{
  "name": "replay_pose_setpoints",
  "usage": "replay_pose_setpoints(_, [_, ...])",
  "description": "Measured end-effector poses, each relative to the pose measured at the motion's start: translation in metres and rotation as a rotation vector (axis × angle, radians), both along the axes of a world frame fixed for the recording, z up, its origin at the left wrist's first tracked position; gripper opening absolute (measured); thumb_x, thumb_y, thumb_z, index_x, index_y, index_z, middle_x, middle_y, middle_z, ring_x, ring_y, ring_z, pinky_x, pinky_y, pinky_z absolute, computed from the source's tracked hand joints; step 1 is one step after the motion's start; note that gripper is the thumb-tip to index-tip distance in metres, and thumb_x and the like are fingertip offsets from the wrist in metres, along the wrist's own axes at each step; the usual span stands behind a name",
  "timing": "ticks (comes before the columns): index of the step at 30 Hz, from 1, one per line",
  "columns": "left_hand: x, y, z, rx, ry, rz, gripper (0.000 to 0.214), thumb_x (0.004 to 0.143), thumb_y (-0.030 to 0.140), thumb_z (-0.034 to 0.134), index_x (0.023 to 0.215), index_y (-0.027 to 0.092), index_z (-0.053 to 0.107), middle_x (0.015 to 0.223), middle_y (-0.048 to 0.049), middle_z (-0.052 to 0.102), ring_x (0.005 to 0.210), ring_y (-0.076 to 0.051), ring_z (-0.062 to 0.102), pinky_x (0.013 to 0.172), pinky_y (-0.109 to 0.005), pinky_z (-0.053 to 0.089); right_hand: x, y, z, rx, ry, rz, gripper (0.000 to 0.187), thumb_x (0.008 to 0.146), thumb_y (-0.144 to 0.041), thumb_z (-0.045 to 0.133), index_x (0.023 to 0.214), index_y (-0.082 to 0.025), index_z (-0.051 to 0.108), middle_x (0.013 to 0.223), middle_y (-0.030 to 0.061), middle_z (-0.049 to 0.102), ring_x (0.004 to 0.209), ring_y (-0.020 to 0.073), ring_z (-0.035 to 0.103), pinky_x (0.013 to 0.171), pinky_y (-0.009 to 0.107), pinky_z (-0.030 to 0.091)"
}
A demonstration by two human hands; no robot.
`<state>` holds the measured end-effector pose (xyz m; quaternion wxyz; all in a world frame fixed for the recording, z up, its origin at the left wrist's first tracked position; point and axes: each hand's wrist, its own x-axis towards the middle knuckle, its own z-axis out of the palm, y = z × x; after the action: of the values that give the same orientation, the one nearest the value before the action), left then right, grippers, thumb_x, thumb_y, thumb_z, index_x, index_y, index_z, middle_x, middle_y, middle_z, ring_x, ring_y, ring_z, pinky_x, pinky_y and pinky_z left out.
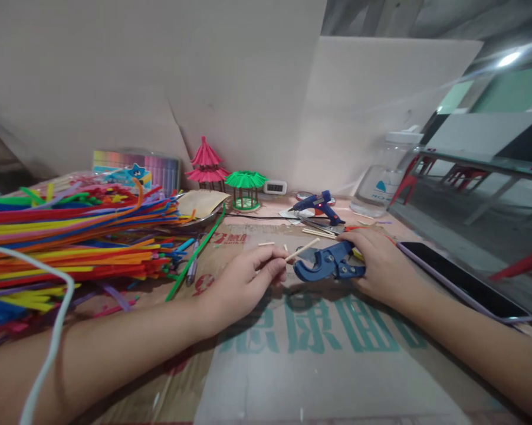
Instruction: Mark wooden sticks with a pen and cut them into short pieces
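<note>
Brown cardboard point(177, 392) spans the work surface, with a smooth, translucent sheet point(270, 389) over it, leaving open room nearest the viewer. A heap of fuzzy, many-coloured pipe cleaners point(71, 239) crowds the left side. A clear bottle point(372, 186) stands far right; a flat, black-screened phone point(465, 282) lies beside the right forearm, near the table's right edge. The right hand point(376, 262) is wrapped around the handles of a blue cutter point(330, 264), its curved jaw pointing left (toward the other hand). The left hand point(257, 271) pinches a thin, pale stick point(303, 250), which slants rightward and away, above the cutter's mouth; whether they touch, I cannot tell.
</note>
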<state>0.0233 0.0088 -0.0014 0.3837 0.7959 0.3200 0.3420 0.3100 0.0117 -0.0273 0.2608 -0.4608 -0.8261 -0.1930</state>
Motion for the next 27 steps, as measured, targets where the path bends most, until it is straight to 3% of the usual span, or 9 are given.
replay_pose_setpoints(6, [0.0,0.002,-0.003,0.031,0.022,-0.041,0.025,0.099,0.027,0.047,0.086,0.015,0.066,0.074,0.002,0.06,0.069,-0.01,0.055,0.065,-0.02,0.042,0.0,-0.001,0.002,0.059,-0.037,0.022,0.04,0.07,-0.019,0.06,0.11,-0.013,0.059,0.102,0.0177,0.066,0.096,0.0352,0.062,0.085,0.047,0.048])
replay_pose_setpoints(12, [0.001,0.0,-0.003,0.218,0.073,-0.092,0.022,0.096,0.018,0.048,0.087,0.014,0.068,0.085,-0.0035,0.066,0.082,-0.015,0.06,0.076,-0.024,0.045,-0.002,-0.001,0.004,0.096,-0.074,0.079,0.037,0.071,-0.018,0.061,0.107,-0.014,0.058,0.097,0.0159,0.067,0.09,0.0328,0.062,0.081,0.045,0.048])
replay_pose_setpoints(16, [0.001,-0.001,-0.006,0.15,0.113,-0.113,0.02,0.095,0.015,0.047,0.09,0.014,0.067,0.088,-0.0035,0.068,0.082,-0.015,0.062,0.074,-0.024,0.046,-0.002,-0.004,0.006,0.152,-0.097,0.106,0.024,0.076,-0.017,0.059,0.099,-0.015,0.059,0.087,0.0129,0.068,0.079,0.0294,0.062,0.073,0.041,0.048])
replay_pose_setpoints(20, [0.001,-0.002,-0.004,0.123,0.095,-0.093,0.017,0.096,0.018,0.049,0.093,0.016,0.066,0.086,-0.001,0.069,0.079,-0.013,0.062,0.072,-0.022,0.046,0.001,-0.006,0.007,0.197,-0.115,0.12,0.022,0.077,-0.019,0.06,0.098,-0.015,0.058,0.085,0.0123,0.067,0.078,0.0285,0.062,0.072,0.04,0.047])
replay_pose_setpoints(27, [-0.003,-0.008,-0.001,0.458,0.158,-0.256,0.019,0.095,0.014,0.047,0.082,0.015,0.062,0.072,-0.0014,0.061,0.069,-0.013,0.056,0.065,-0.021,0.042,0.009,-0.008,0.009,0.227,-0.156,0.167,0.03,0.08,-0.034,0.066,0.102,-0.016,0.057,0.089,0.0131,0.066,0.083,0.0296,0.06,0.075,0.042,0.046])
